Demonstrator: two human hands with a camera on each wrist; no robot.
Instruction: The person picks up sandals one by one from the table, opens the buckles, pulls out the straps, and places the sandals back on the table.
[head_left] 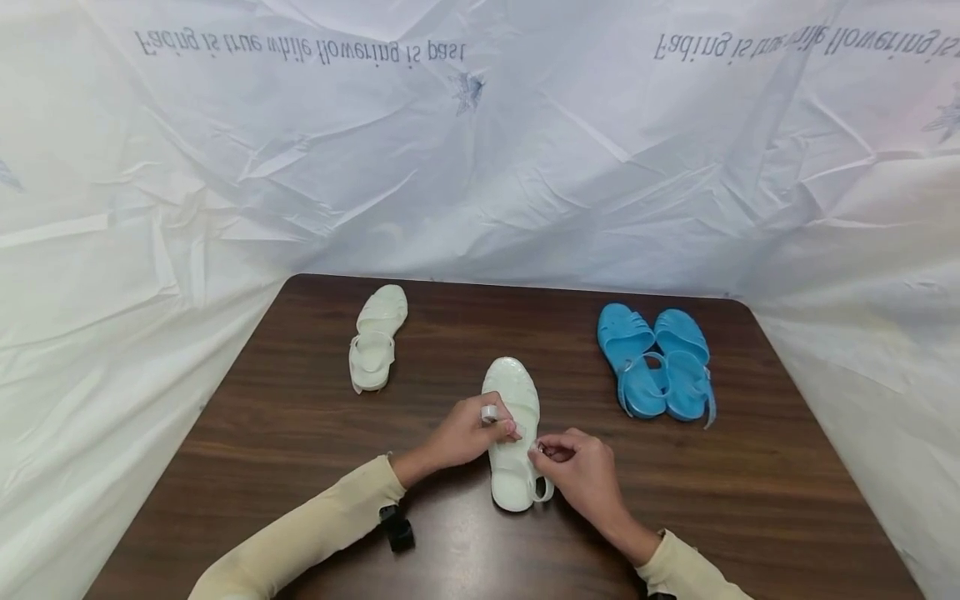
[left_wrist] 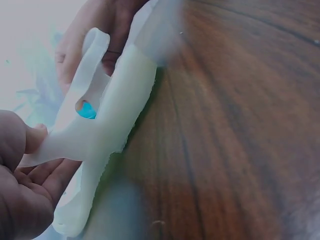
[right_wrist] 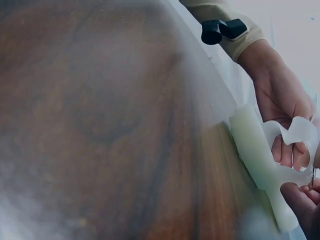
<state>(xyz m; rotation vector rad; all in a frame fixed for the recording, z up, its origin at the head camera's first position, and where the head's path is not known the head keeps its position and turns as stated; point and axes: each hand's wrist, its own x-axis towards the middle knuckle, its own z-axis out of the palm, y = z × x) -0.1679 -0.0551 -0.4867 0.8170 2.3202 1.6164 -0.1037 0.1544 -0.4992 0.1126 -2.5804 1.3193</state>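
Note:
A white sandal lies on the table in front of me, toe pointing away. My left hand is at its left side. In the left wrist view the thumb and fingers of that left hand pinch a side strap. My right hand is at the sandal's right side, pinching the ankle strap near a small metal buckle. The right wrist view shows the right thumb against the strap, with the left hand behind it. A loop of strap hangs by the heel.
Another white sandal lies at the back left of the dark wooden table. A pair of blue sandals lies side by side at the back right. White printed sheeting hangs behind the table. A black wrist device sits on the left sleeve.

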